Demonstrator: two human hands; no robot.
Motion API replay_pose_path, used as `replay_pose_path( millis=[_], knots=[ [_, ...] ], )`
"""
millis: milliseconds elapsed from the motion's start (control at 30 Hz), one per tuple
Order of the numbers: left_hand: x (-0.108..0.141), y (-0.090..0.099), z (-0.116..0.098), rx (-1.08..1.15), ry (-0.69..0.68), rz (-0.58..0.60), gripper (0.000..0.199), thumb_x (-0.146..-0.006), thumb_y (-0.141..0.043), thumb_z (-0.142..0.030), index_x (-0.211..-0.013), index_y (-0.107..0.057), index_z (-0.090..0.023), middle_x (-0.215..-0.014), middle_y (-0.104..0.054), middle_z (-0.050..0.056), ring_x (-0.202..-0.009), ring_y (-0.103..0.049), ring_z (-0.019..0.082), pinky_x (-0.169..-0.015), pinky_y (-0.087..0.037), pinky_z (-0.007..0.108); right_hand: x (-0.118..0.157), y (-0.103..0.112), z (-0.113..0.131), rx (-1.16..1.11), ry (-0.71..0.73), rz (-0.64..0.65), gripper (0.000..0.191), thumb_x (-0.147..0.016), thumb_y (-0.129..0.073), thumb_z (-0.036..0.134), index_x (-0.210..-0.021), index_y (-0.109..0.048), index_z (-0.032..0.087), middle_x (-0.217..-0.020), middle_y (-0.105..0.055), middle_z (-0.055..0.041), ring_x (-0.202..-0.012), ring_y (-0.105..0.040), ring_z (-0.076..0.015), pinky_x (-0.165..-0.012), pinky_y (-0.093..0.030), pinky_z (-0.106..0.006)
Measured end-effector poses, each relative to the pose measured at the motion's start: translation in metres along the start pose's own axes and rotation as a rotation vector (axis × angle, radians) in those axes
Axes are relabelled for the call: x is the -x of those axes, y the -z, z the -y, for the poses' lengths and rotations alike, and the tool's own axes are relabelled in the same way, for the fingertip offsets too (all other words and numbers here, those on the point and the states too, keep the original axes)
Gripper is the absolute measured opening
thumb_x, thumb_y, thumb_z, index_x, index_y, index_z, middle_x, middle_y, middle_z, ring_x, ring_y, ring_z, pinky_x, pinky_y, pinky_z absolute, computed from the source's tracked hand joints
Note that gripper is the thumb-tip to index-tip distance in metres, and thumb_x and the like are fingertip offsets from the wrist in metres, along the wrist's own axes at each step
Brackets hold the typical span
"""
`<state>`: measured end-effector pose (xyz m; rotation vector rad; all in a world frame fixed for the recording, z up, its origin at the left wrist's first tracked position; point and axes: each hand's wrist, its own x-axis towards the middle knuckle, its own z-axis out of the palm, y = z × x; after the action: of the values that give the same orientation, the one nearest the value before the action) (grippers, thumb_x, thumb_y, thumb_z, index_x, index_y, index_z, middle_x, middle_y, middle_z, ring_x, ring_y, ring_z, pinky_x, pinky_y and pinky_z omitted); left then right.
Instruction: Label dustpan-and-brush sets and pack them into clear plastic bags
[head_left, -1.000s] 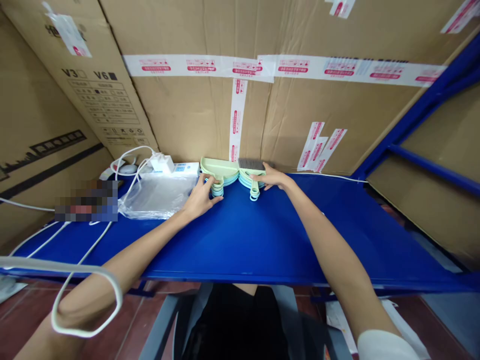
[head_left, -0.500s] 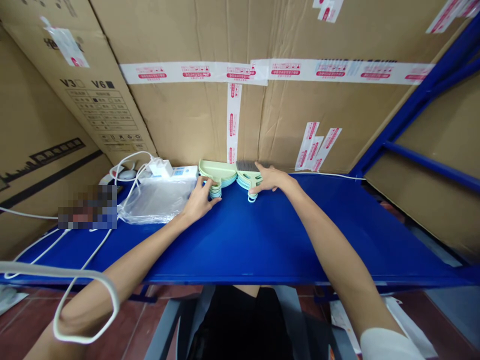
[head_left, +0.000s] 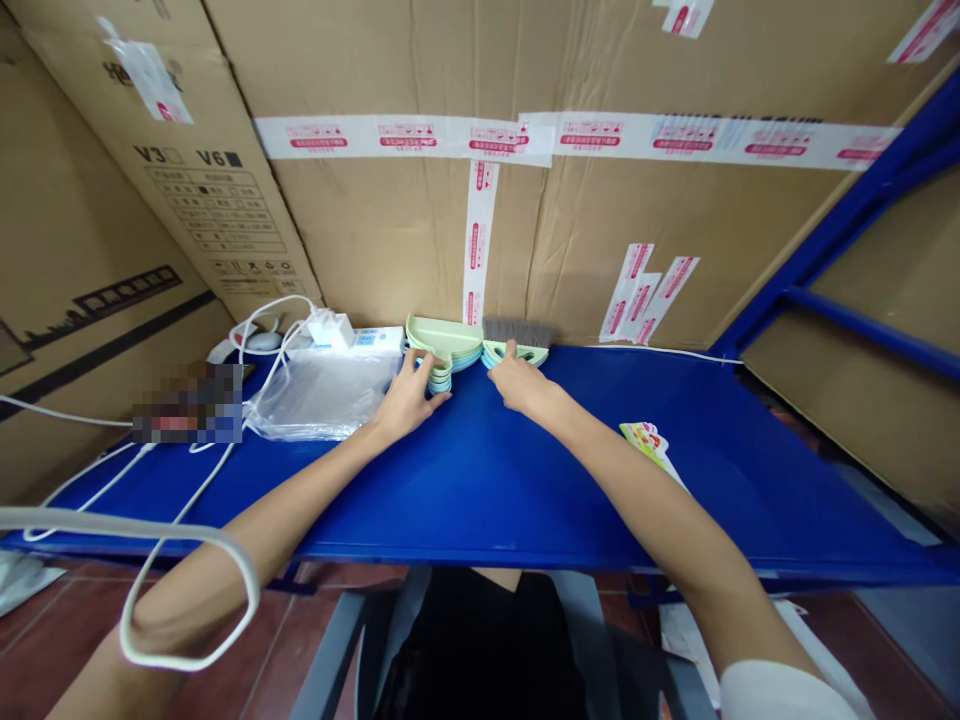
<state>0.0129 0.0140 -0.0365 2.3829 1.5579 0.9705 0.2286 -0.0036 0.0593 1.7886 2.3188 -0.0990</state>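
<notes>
A stack of green and blue dustpans point(head_left: 448, 340) lies at the back middle of the blue table point(head_left: 480, 480), against the cardboard. Fingers of my left hand point(head_left: 409, 398) are wrapped round the stacked handles. Just right of it sits a stack of small brushes point(head_left: 517, 350) with grey bristles and green and blue bodies. My right hand point(head_left: 519, 382) grips these brushes at their handle end, which it mostly hides. A colourful printed card point(head_left: 649, 442) lies partly behind my right forearm.
Clear plastic bags point(head_left: 326, 395) lie left of my left hand, before a white power strip point(head_left: 379, 340) with a plugged-in adapter point(head_left: 330, 328). White cables cross the left side. Large cardboard boxes point(head_left: 375, 230) stand behind, and a blue metal frame point(head_left: 832, 240) rises at the right.
My right hand has moved from the brushes' right side to their handle end. The colourful card now shows by my right forearm. The view has shifted slightly.
</notes>
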Motion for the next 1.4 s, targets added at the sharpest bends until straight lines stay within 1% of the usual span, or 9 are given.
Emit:
replay_pose_path(
  millis=[267,433,600,700,833,933,1067,1133,1400],
  knots=[
    [0.001,-0.001,0.000,-0.063,-0.033,-0.028,0.051,-0.089,-0.080,-0.029,-0.132,-0.055,-0.025,-0.141,-0.048,0.012,-0.115,-0.066,0.032,-0.102,-0.060,0.052,-0.005,-0.007,-0.002,0.052,0.047,-0.049,0.046,-0.091,-0.064,-0.003,-0.135,-0.072,0.009,-0.156,-0.039,-0.0301,-0.116,-0.074,-0.0354,-0.103,-0.059,-0.045],
    [0.007,0.006,-0.014,-0.192,0.015,-0.042,0.077,-0.092,-0.078,-0.049,-0.156,-0.041,-0.028,-0.150,-0.040,0.018,-0.103,-0.071,0.035,-0.092,-0.062,0.055,0.017,0.019,-0.014,0.045,0.037,-0.075,0.083,-0.081,-0.091,0.025,-0.155,-0.055,0.024,-0.157,-0.041,-0.0250,-0.115,-0.073,-0.0416,-0.099,-0.058,-0.052],
    [0.010,0.013,-0.027,-0.165,-0.069,-0.154,0.067,-0.100,-0.064,-0.057,-0.154,-0.044,-0.024,-0.146,-0.042,0.019,-0.118,-0.064,0.038,-0.098,-0.060,0.054,0.053,0.054,-0.073,-0.046,-0.007,-0.582,0.055,-0.103,-0.063,0.045,-0.154,-0.056,0.024,-0.146,-0.056,-0.0197,-0.114,-0.072,-0.0372,-0.100,-0.055,-0.055],
    [0.009,0.013,-0.027,-0.151,-0.075,-0.161,0.052,-0.103,-0.061,-0.045,-0.148,-0.049,-0.020,-0.142,-0.045,0.019,-0.117,-0.063,0.034,-0.098,-0.061,0.052,0.053,0.050,-0.137,-0.071,-0.075,-0.712,0.041,-0.103,-0.061,0.042,-0.136,-0.069,0.019,-0.130,-0.071,-0.0176,-0.119,-0.070,-0.0361,-0.102,-0.054,-0.053],
    [0.007,0.009,-0.022,-0.140,-0.036,-0.164,0.047,-0.103,-0.059,-0.036,-0.145,-0.049,-0.019,-0.140,-0.046,0.019,-0.110,-0.065,0.032,-0.089,-0.064,0.050,0.044,0.014,-0.218,-0.273,-0.265,-0.508,0.034,-0.101,-0.062,0.043,-0.116,-0.075,0.015,-0.083,-0.078,-0.0119,-0.086,-0.079,-0.0291,-0.092,-0.060,-0.045],
    [0.007,0.007,-0.020,-0.135,-0.022,-0.153,0.045,-0.102,-0.058,-0.035,-0.144,-0.050,-0.019,-0.138,-0.047,0.019,-0.105,-0.066,0.030,-0.086,-0.064,0.050,0.047,-0.020,-0.246,-0.433,-0.397,-0.159,0.061,-0.091,-0.071,0.063,-0.126,-0.069,0.013,-0.075,-0.077,-0.0132,-0.067,-0.077,-0.0291,-0.069,-0.065,-0.042],
    [0.009,0.006,-0.018,-0.159,-0.035,-0.173,0.049,-0.100,-0.062,-0.037,-0.145,-0.049,-0.020,-0.140,-0.047,0.020,-0.111,-0.065,0.033,-0.093,-0.062,0.053,0.056,-0.049,-0.234,-0.412,-0.453,0.132,0.112,-0.058,-0.092,0.075,-0.148,-0.053,0.022,-0.099,-0.079,-0.0163,-0.067,-0.076,-0.0303,-0.052,-0.063,-0.041],
    [0.009,0.005,-0.016,-0.166,-0.048,-0.200,0.052,-0.099,-0.064,-0.040,-0.145,-0.049,-0.021,-0.140,-0.046,0.020,-0.117,-0.063,0.036,-0.095,-0.061,0.055,0.058,-0.053,-0.221,-0.366,-0.413,0.176,0.109,-0.055,-0.092,0.077,-0.143,-0.057,0.024,-0.108,-0.078,-0.0181,-0.064,-0.074,-0.0281,-0.050,-0.061,-0.040],
    [0.007,0.001,-0.012,-0.120,-0.072,-0.246,0.055,-0.099,-0.066,-0.050,-0.145,-0.050,-0.024,-0.140,-0.045,0.019,-0.131,-0.055,0.040,-0.106,-0.054,0.061,0.053,-0.052,-0.204,-0.291,-0.363,0.263,0.067,-0.058,-0.097,0.051,-0.112,-0.064,0.027,-0.080,-0.073,-0.0045,-0.054,-0.069,-0.0251,-0.049,-0.055,-0.039]
  ],
)
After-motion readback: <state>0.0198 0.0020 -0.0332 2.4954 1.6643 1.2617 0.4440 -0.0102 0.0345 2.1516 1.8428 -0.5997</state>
